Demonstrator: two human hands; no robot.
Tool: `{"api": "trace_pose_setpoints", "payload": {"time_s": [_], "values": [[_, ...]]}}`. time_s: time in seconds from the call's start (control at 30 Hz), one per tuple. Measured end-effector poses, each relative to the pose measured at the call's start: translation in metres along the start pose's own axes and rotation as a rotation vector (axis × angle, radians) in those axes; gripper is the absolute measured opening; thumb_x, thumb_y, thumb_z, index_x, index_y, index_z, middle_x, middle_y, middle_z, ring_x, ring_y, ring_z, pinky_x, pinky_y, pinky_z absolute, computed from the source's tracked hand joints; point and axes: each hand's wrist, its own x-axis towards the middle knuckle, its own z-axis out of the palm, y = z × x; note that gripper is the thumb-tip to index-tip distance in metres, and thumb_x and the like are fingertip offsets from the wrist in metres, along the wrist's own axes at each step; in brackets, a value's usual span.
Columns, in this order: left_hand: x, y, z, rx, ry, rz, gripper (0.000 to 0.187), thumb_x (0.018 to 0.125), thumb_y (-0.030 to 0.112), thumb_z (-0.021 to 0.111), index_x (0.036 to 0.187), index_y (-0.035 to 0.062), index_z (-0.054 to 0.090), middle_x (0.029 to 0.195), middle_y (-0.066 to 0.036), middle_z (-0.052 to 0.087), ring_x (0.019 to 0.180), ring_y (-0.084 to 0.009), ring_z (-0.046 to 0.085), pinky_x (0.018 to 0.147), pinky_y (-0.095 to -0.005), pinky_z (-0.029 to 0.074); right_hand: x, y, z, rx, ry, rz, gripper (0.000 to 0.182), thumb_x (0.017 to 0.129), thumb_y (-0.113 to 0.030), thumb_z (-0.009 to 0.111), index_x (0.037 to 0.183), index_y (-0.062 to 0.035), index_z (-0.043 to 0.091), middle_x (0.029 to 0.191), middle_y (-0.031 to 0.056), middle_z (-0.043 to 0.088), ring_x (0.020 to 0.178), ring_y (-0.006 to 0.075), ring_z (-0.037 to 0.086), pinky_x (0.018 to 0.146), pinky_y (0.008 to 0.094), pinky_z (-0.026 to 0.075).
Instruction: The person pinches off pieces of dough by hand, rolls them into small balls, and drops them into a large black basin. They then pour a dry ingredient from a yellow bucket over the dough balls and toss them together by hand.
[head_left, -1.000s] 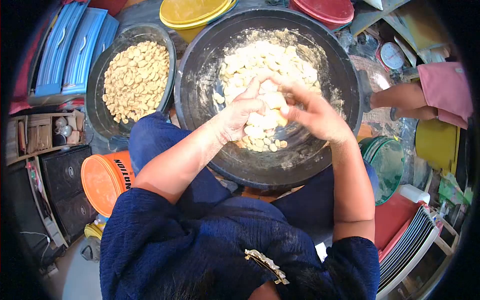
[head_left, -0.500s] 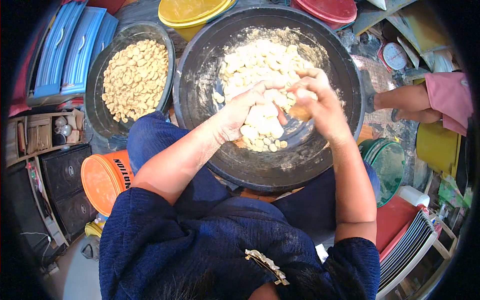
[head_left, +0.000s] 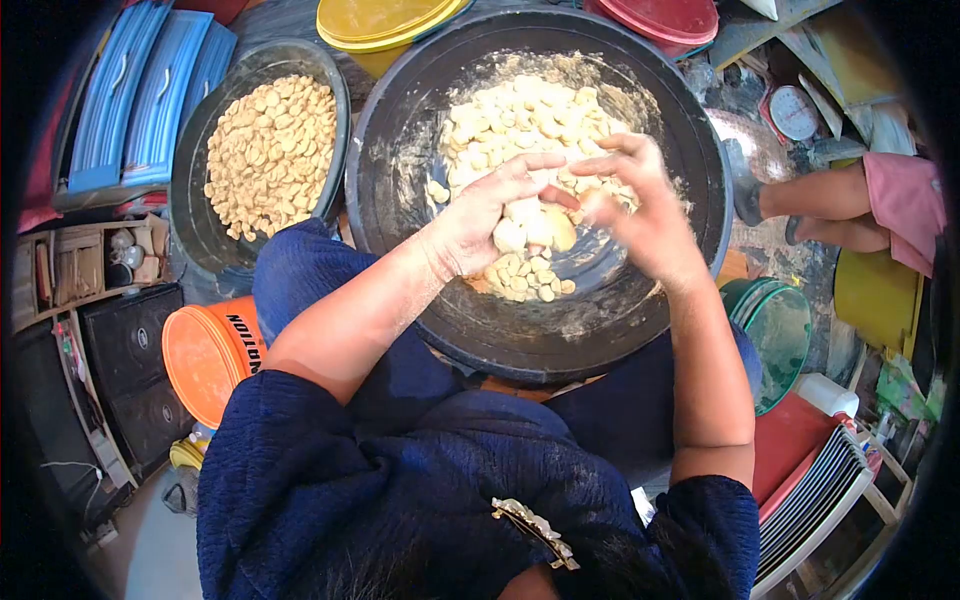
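My left hand [head_left: 475,225] is closed around several pale dough pieces [head_left: 522,228], palm partly up, over the near half of a large black basin [head_left: 600,345]. To its right hovers my right hand [head_left: 655,220], slightly blurred, with fingers apart and curved and nothing clearly held. A heap of floury round dough pieces [head_left: 525,120] fills the far middle of the basin. Just below my left hand lies a smaller cluster of flattened rounds [head_left: 522,278]. Loose flour coats the basin's floor.
At left, a smaller dark basin [head_left: 190,200] holds many tan rounds [head_left: 270,155]. Buckets stand around: yellow [head_left: 375,60], red [head_left: 675,30], orange [head_left: 200,365] and green [head_left: 780,340]. Another person's legs [head_left: 815,195] are at right, near a dial scale [head_left: 793,112].
My right hand's fingers have spread and lifted slightly away from my left. The pieces in my left hand have shifted, and more rounds show below it. The person's legs moved slightly right.
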Motion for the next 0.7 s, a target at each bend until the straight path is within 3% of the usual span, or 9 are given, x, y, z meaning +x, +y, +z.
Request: {"api": "trace_pose_setpoints", "payload": {"time_s": [0.03, 0.07, 0.17, 0.23, 0.3, 0.43, 0.5, 0.6, 0.7], "values": [[0.000, 0.001, -0.001, -0.001, 0.001, 0.000, 0.044, 0.087, 0.025, 0.052, 0.125, 0.0066, 0.039, 0.101, -0.012, 0.056, 0.075, -0.0162, 0.061, 0.061, -0.0265, 0.051, -0.004, -0.007, 0.006, -0.219, -0.134, -0.258, 0.030, 0.075, -0.011, 0.066, 0.103, -0.0062, 0.056, 0.091, 0.0070, 0.059, 0.085, 0.0179, 0.056, 0.076, 0.0292, 0.045], [0.000, 0.001, -0.002, -0.079, -0.025, 0.028, 0.044, 0.086, 0.024, 0.051, 0.125, 0.0064, 0.039, 0.101, -0.012, 0.056, 0.077, -0.0165, 0.060, 0.059, -0.0269, 0.051, -0.007, -0.020, 0.019, 0.076, -0.146, -0.173, 0.029, 0.071, -0.008, 0.068, 0.099, -0.0061, 0.060, 0.088, 0.0073, 0.059, 0.085, 0.0201, 0.057, 0.076, 0.0288, 0.045], [-0.003, 0.003, 0.001, -0.151, -0.047, 0.003, 0.037, 0.083, 0.017, 0.053, 0.118, 0.0063, 0.044, 0.100, -0.012, 0.056, 0.080, -0.0188, 0.059, 0.056, -0.0267, 0.050, -0.007, -0.004, 0.015, 0.021, -0.208, 0.002, 0.025, 0.072, -0.006, 0.068, 0.095, -0.0045, 0.061, 0.083, 0.0060, 0.060, 0.083, 0.0162, 0.057, 0.072, 0.0266, 0.045], [-0.002, 0.000, -0.001, 0.084, -0.029, 0.008, 0.028, 0.082, 0.013, 0.054, 0.109, 0.0058, 0.049, 0.098, -0.011, 0.056, 0.079, -0.0196, 0.058, 0.056, -0.0257, 0.050, -0.005, -0.007, 0.010, 0.153, -0.157, 0.113, 0.013, 0.075, -0.008, 0.066, 0.087, -0.0036, 0.062, 0.076, 0.0033, 0.060, 0.072, 0.0104, 0.055, 0.065, 0.0235, 0.044], [-0.002, 0.001, -0.009, 0.069, -0.076, 0.006, 0.022, 0.081, 0.008, 0.055, 0.103, 0.0044, 0.051, 0.094, -0.011, 0.057, 0.077, -0.0190, 0.059, 0.055, -0.0251, 0.049, -0.003, -0.005, 0.006, 0.483, 0.116, 0.363, 0.010, 0.079, -0.012, 0.064, 0.081, -0.0038, 0.060, 0.069, -0.0002, 0.057, 0.063, 0.0051, 0.049, 0.058, 0.0206, 0.041], [-0.008, 0.009, 0.006, -0.023, -0.069, -0.002, 0.025, 0.081, 0.007, 0.058, 0.104, 0.0023, 0.050, 0.086, -0.008, 0.057, 0.071, -0.0160, 0.059, 0.053, -0.0231, 0.047, -0.002, 0.007, 0.005, 0.116, 0.008, 0.275, 0.016, 0.083, -0.015, 0.060, 0.072, -0.0041, 0.055, 0.065, -0.0020, 0.053, 0.061, 0.0034, 0.046, 0.055, 0.0195, 0.038], [-0.009, 0.007, 0.015, -0.040, 0.007, -0.003, 0.026, 0.080, 0.007, 0.059, 0.104, 0.0022, 0.051, 0.084, -0.007, 0.057, 0.069, -0.0149, 0.058, 0.052, -0.0222, 0.046, -0.007, 0.002, 0.019, 0.408, -0.092, 0.307, 0.014, 0.083, -0.014, 0.060, 0.081, -0.0021, 0.054, 0.065, -0.0010, 0.052, 0.059, 0.0032, 0.045, 0.053, 0.0211, 0.038], [-0.009, 0.000, 0.011, 0.375, 0.034, -0.041, 0.027, 0.077, 0.010, 0.065, 0.100, 0.0042, 0.052, 0.077, -0.004, 0.057, 0.060, -0.0111, 0.055, 0.048, -0.0191, 0.042, -0.011, 0.008, 0.030, 0.273, -0.066, 0.290, 0.015, 0.084, -0.015, 0.060, 0.087, -0.0013, 0.054, 0.066, -0.0002, 0.053, 0.061, 0.0034, 0.048, 0.055, 0.0204, 0.040], [-0.012, 0.005, 0.009, 0.256, 0.056, -0.084, 0.021, 0.077, 0.009, 0.065, 0.093, 0.0059, 0.052, 0.075, -0.004, 0.057, 0.056, -0.0106, 0.054, 0.045, -0.0187, 0.041, -0.003, 0.006, 0.025, 0.219, 0.190, 0.271, 0.015, 0.085, -0.016, 0.058, 0.086, -0.0017, 0.056, 0.069, 0.0010, 0.055, 0.063, 0.0034, 0.050, 0.058, 0.0200, 0.043]]}}
